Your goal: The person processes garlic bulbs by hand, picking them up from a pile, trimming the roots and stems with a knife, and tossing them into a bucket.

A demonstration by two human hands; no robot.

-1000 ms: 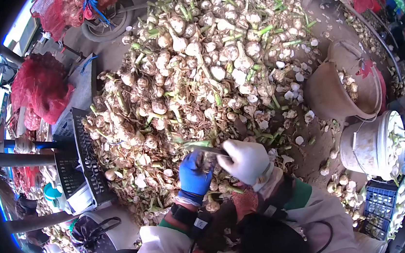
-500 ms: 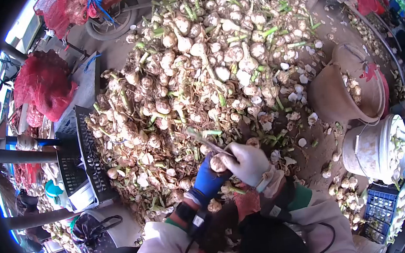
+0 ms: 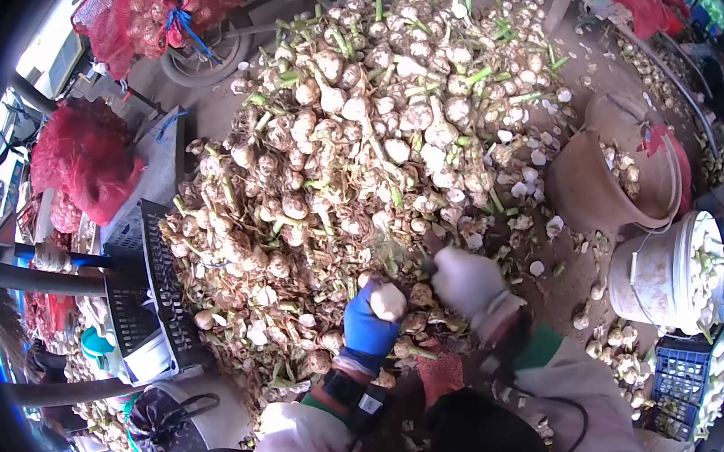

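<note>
My left hand [image 3: 368, 325], in a blue glove, closes around a garlic bulb [image 3: 388, 302] with a pale, bare-looking face turned up. To its right is my right hand [image 3: 469, 281], in a whitish glove and blurred by motion, apart from the bulb. Its fingers look curled, and a smeared brownish thing [image 3: 437, 241] shows at their tips; I cannot make out what it is. Both hands are over the near edge of a big heap of garlic [image 3: 336, 141] with roots, green stems and loose skins.
At the left stand a black plastic crate [image 3: 161, 280] and a red mesh sack [image 3: 86, 161]. To the right are a brown tub [image 3: 580, 179], a white bucket [image 3: 642, 279] topped with pale pieces, and a blue crate [image 3: 682, 378]. Another person [image 3: 722, 74] is at the far right.
My right hand has moved off the bulb to the right. The stem-like piece that stuck up over the bulb is gone from there, and the bulb now shows a paler face.
</note>
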